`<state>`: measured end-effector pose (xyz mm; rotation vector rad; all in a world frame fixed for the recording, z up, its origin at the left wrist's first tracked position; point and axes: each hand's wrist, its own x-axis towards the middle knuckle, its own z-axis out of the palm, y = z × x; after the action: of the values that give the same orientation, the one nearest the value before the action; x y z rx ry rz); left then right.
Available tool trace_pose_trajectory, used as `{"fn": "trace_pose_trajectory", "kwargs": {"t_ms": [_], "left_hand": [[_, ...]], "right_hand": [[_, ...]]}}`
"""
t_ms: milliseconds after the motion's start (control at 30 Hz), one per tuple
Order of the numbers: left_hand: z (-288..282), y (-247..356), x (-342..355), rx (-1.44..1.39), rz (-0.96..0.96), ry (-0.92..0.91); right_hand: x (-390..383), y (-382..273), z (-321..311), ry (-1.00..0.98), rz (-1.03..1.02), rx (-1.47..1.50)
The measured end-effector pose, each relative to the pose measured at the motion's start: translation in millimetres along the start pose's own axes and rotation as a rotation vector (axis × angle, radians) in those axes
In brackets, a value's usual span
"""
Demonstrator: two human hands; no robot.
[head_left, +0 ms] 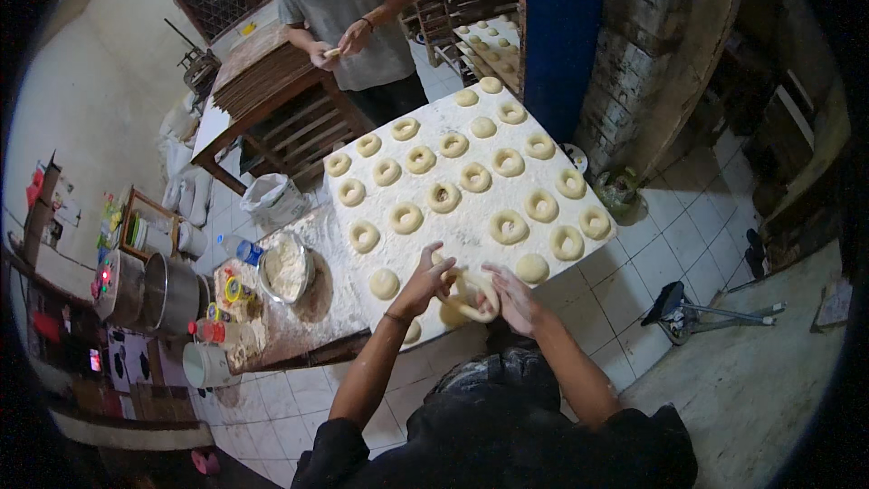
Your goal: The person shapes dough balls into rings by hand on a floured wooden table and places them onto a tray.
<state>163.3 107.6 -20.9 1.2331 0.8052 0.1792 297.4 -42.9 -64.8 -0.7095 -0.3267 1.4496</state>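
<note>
Just above the near part of the floured board (471, 208) I hold a stretched dough ring (486, 304) between my hands. My left hand (425, 284) has its fingers curled round the ring's left side. On the other side, my right hand (516, 301) grips the ring's right edge, some of its fingers stretched out. A round dough ball (384, 283) lies left of my left hand, and another dough ball (531, 268) is close to my right hand. Several shaped dough rings (508, 226) lie in rows farther up the board.
Left of the board stand a metal bowl of flour (287, 270), a blue-labelled bottle (239, 248) and jars. Across the board a person (348, 23) holds a small piece of dough. A dustpan (668, 306) is on the tiled floor at right. Racks with trays (489, 41) stand behind.
</note>
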Motion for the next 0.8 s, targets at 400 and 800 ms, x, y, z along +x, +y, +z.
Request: {"fn": "trace_pose_trajectory", "kwargs": {"t_ms": [400, 800], "left_hand": [[-15, -3, 84, 0.914, 0.343, 0.191], [16, 4, 59, 1.388, 0.534, 0.033]], "right_hand": [[28, -89, -42, 0.240, -0.160, -1.109], [7, -109, -66, -0.164, -0.011, -1.894]]}}
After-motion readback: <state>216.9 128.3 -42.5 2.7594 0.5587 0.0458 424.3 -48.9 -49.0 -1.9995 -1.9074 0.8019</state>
